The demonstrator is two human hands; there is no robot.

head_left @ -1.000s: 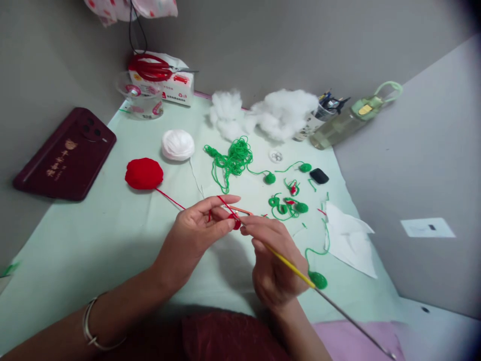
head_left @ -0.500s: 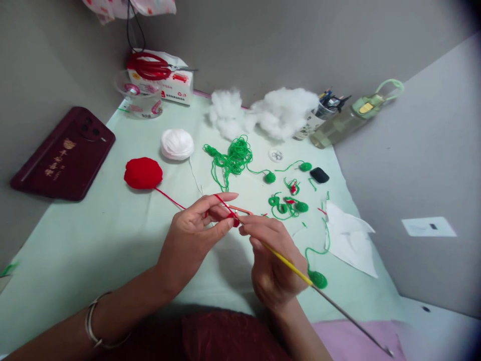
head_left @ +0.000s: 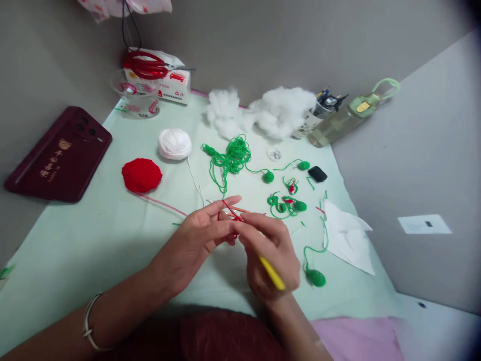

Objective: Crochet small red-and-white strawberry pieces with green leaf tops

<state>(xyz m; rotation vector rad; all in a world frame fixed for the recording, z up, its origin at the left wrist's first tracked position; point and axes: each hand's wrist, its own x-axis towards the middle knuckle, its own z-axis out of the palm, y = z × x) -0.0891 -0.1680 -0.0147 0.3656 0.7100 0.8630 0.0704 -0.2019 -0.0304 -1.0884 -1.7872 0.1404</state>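
Moved: yellow-handled hook point(head_left: 272, 273), swung round, its long rear end now unseen. Right hand point(head_left: 272, 250): fingers clamped on hook. Left hand point(head_left: 197, 240): thumb and fingers pinching small red piece point(head_left: 236, 218), at both hands' fingertips. Red ball point(head_left: 142, 175): left of left fingers, apart. Risk: loop slipping free, should red strand point(head_left: 229, 208) slacken.

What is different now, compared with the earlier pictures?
The right hand has turned the yellow hook: its metal shaft, earlier pointing lower right, no longer shows. The red strand now leaves the red ball farther left. The white ball and green yarn stay put.
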